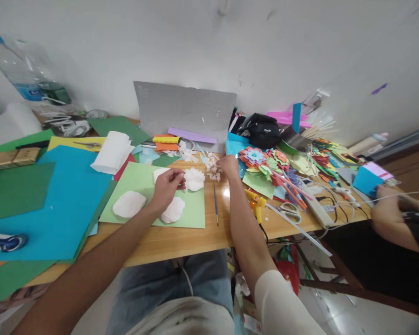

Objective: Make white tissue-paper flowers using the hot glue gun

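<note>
My left hand (166, 187) rests on a light green paper sheet (143, 184), fingers curled toward a ruffled white paper flower (194, 179). It pinches the flower's edge. My right hand (228, 166) reaches further back to a scatter of small white paper pieces (212, 166), its fingers closed among them; what they hold is too small to make out. Two flat white paper rounds (129, 204) lie on the green sheet near my left wrist.
Blue and green paper sheets (56, 195) cover the left of the wooden table (181, 239). A thin blue pen (215, 204), a yellow glue gun (255, 202), scissors (290, 210) and coloured paper flowers (254, 156) lie right. Another person's hand (387, 214) works at far right.
</note>
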The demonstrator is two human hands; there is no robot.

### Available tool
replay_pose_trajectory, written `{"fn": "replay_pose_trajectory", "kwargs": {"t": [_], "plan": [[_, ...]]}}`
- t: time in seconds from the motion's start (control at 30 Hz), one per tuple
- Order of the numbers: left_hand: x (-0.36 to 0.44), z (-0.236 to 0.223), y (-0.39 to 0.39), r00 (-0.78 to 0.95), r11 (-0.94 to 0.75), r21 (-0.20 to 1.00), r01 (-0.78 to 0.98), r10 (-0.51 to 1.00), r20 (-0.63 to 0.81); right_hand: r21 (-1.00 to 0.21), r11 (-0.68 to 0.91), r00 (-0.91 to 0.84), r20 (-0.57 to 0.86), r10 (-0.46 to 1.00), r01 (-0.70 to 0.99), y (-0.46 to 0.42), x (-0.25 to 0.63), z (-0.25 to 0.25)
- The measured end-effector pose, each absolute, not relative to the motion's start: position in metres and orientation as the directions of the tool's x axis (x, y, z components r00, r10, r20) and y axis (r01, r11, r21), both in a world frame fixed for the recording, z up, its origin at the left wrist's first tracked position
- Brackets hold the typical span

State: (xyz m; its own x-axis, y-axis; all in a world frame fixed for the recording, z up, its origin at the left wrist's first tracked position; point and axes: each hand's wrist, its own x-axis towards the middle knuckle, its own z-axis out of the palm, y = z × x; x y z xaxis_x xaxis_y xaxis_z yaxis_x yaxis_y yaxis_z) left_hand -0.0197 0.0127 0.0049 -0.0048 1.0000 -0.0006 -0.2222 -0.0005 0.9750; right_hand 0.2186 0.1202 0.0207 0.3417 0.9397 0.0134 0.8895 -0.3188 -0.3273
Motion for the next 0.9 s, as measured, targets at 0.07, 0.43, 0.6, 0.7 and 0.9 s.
{"fn": "replay_pose_trajectory", "kwargs": {"t": [0.07,0.43,0.6,0.7,0.9], "plan": [[-0.020,0.004,0.013,-0.009,-0.008,0.976,-0.219,1.000,0.006,-0.324,-0.349,0.375,0.021,0.927,0.879,0.119,0.220,0.023],[-0.021,0.008,0.014,-0.083,-0.010,0.986,-0.168,0.997,-0.004,-0.177,0.050,-0.037,0.075,0.996,0.983,0.131,0.147,0.043],[-0.022,0.006,0.015,-0.074,-0.019,0.985,-0.172,0.997,0.006,-0.149,0.038,-0.033,0.036,0.999,0.988,0.146,0.128,0.028],[-0.022,0.005,0.015,-0.065,-0.018,0.984,-0.179,0.998,0.007,-0.167,0.052,-0.043,0.056,0.997,0.985,0.143,0.131,0.025],[-0.022,0.005,0.014,-0.071,-0.017,0.983,-0.184,0.998,0.004,-0.289,0.076,-0.030,0.158,0.987,0.954,0.120,0.146,0.039]]}}
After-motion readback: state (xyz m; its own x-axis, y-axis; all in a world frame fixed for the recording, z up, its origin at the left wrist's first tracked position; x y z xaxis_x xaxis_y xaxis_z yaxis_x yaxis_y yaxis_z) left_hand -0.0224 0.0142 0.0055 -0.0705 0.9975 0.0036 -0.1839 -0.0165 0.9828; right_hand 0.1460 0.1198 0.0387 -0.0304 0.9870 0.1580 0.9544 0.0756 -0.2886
